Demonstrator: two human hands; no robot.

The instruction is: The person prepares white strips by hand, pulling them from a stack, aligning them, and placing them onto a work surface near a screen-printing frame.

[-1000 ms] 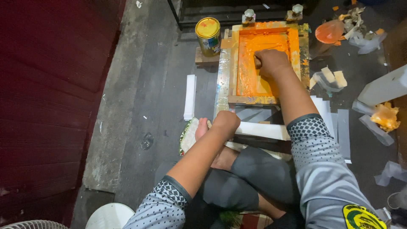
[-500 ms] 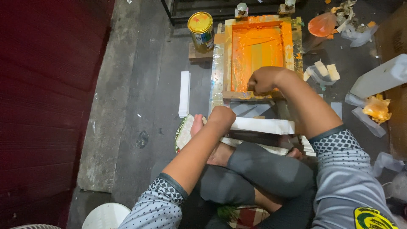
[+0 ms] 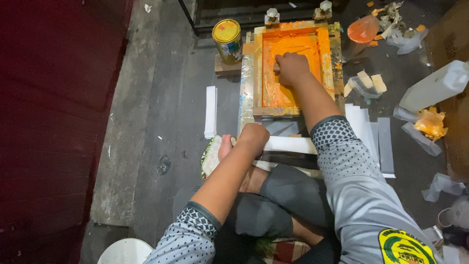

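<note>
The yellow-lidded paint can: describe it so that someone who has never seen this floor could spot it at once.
Start at the wooden printing frame smeared with orange ink, where the right hand presses. Just off the frame's far-left corner a small round metal can with a yellow lid stands upright on a wooden block. It is the only cylinder among flat white strips.

My right hand has travelled back toward twelve o'clock, from the near edge of the orange printing frame half a second ago up to its middle, dragging through the ink. My view shifted slightly too, so the yellow can now sits lower in the picture.
</note>
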